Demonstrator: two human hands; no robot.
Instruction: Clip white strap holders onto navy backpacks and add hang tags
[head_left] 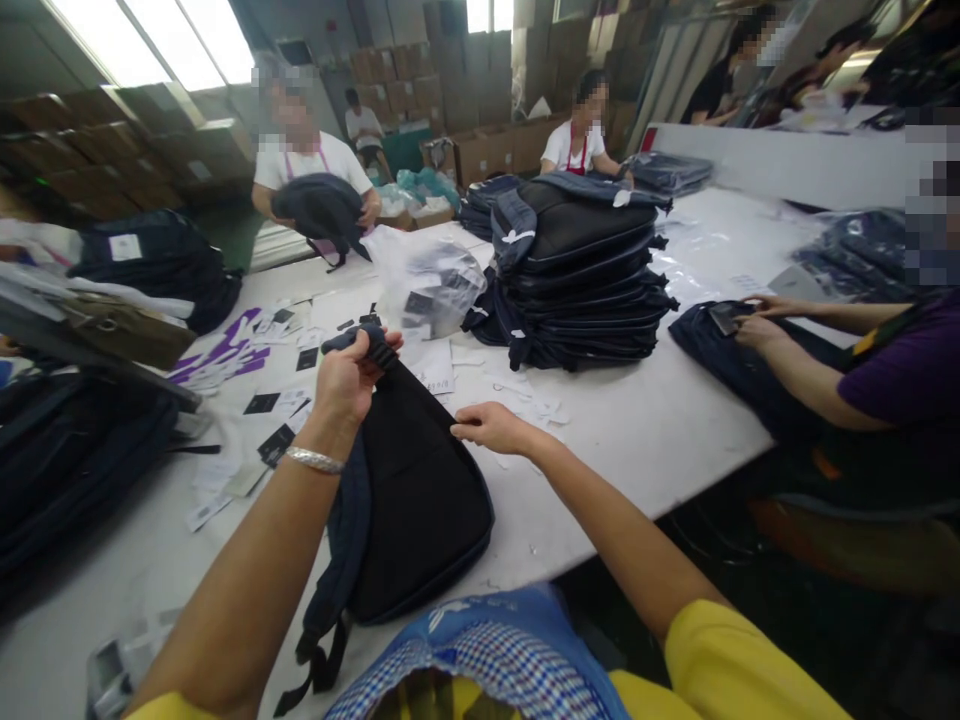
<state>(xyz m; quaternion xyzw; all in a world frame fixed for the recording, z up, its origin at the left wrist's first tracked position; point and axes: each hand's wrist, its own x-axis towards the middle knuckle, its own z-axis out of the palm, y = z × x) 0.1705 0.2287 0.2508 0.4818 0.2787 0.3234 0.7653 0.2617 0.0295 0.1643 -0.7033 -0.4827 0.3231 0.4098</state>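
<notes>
A dark navy and black backpack [420, 480] lies on the white table in front of me, its padded back panel facing up. My left hand [351, 378] is closed around a strap at the backpack's top end and lifts that end a little. My right hand [491, 428] is closed in a pinch at the bag's right edge; whether a zip pull or just fabric is between the fingertips is too small to tell. One padded shoulder strap [351, 510] runs down the left side, its webbing end hanging toward the table's near edge.
A tall stack of backpacks [585, 280] stands beyond my right hand. Paper tags [262, 403] and a clear plastic bag [439, 285] lie on the table [600, 480]. More dark bags [67, 460] are piled at left. A co-worker's hands [765, 325] handle a bag at right; others work across the table.
</notes>
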